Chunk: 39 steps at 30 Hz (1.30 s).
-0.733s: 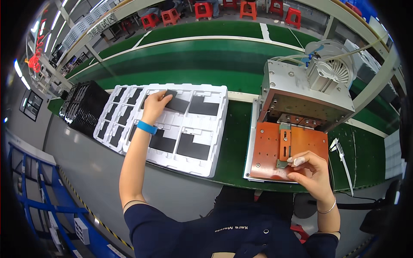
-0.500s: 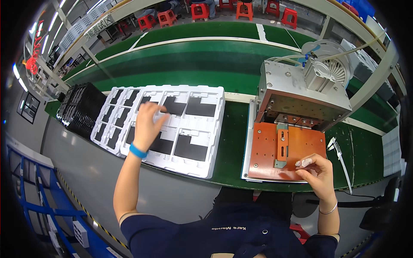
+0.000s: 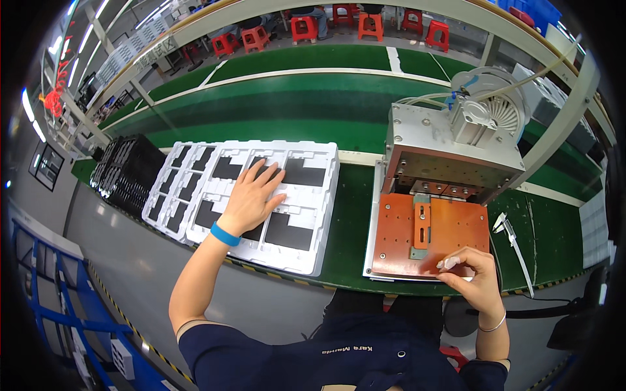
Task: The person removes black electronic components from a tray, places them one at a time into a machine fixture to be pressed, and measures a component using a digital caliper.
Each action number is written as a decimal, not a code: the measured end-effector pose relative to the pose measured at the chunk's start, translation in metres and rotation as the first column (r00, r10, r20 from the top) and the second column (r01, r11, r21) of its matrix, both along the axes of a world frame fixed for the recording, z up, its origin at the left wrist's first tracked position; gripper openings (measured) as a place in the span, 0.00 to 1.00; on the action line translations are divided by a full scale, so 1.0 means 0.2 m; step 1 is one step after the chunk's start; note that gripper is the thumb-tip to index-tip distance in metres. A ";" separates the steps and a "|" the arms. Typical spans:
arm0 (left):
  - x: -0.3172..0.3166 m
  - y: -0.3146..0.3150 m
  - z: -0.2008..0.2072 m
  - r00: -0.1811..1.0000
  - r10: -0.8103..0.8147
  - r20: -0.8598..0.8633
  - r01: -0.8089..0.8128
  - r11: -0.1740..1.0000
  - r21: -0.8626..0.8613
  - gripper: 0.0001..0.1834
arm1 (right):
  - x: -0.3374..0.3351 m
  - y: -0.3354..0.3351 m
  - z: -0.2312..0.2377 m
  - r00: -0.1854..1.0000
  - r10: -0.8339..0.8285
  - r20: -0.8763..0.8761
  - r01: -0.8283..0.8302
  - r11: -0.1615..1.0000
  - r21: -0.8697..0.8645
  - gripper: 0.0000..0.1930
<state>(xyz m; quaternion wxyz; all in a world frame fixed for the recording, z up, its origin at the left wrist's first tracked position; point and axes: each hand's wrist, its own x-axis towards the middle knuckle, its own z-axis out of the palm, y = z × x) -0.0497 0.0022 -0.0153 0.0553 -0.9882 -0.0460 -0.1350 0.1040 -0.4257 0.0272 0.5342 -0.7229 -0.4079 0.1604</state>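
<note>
My left hand [image 3: 251,201], a blue band on its wrist, reaches over a white molded tray [image 3: 315,253]. Its fingers are spread, and the fingertips rest on or just above a black flat notched piece in the far row, partly covering it. Other such pieces lie in the tray's pockets, among them a black piece [image 3: 289,237] in the near row. At the press's front right corner, my right hand [image 3: 475,277] is closed in a pinch, with white coverings on fingertips. What it pinches, if anything, I cannot make out. Beside it is the orange press plate [image 3: 460,225] with a slotted bar [image 3: 422,225].
The metal press head [image 3: 453,140] rises behind the orange plate. A caliper [image 3: 515,254] lies to its right. Left of the white tray are a narrower white tray [image 3: 171,212] and stacked black trays [image 3: 127,171]. A green conveyor [image 3: 293,107] runs behind; red stools [image 3: 304,28] stand beyond.
My left hand has moved right across the white tray and lowered, its fingers now spread over a black piece. The right hand stays pinched near the plate's corner. The view has shifted slightly.
</note>
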 end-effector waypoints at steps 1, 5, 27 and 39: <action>-0.01 -0.01 -0.01 1.000 0.028 -0.001 -0.028 1.000 -0.002 0.26 | -0.01 -0.03 0.00 0.999 -0.013 -0.042 0.011 0.999 -0.049 0.08; 0.01 -0.02 -0.03 0.997 0.027 0.065 -0.021 0.995 -0.101 0.26 | 0.00 -0.09 -0.03 0.988 -0.064 -0.139 0.059 0.997 -0.040 0.08; 0.12 0.23 0.01 0.921 0.001 0.389 0.083 0.977 -0.198 0.16 | 0.02 -0.12 -0.11 0.976 -0.051 -0.213 0.044 0.998 -0.041 0.08; -0.23 -0.05 0.03 0.984 -0.054 0.172 0.059 0.998 -0.022 0.08 | 0.04 -0.10 -0.13 0.955 -0.028 -0.296 0.049 0.997 0.064 0.08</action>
